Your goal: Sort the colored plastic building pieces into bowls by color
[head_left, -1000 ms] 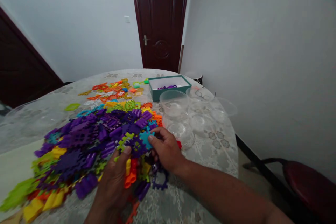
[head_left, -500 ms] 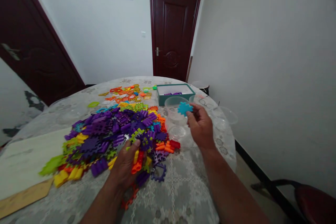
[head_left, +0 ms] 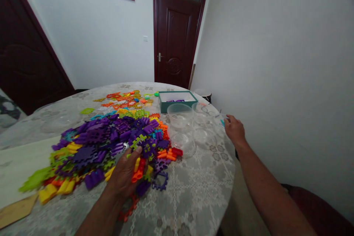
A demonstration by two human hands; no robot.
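Observation:
A large heap of plastic gear building pieces (head_left: 110, 136), mostly purple, covers the middle of the table. At its near edge, my left hand (head_left: 123, 167) is closed around a few pieces. Its thumb presses by a lime-green gear piece (head_left: 138, 141), and an orange tube piece (head_left: 136, 175) shows beside the palm. How many it holds is hidden. My right hand (head_left: 235, 131) is stretched out at the table's right edge, pinching a blue gear piece (head_left: 222, 122), mostly covered by the fingers. Clear plastic cups (head_left: 181, 116) stand between the hands, with more clear containers (head_left: 204, 132) near the right hand.
A green-rimmed box (head_left: 163, 107) with purple pieces inside sits behind the cups. Orange and yellow pieces (head_left: 118, 99) lie scattered at the back. Pale board (head_left: 27, 155) and a tan strip (head_left: 19, 210) lie at left. A dark red chair (head_left: 312, 206) is beyond the table's right edge.
My right hand has moved right with the blue gear piece, from over the clear cups to the table's right edge. My left hand keeps its grip at the heap. The view has turned slightly right.

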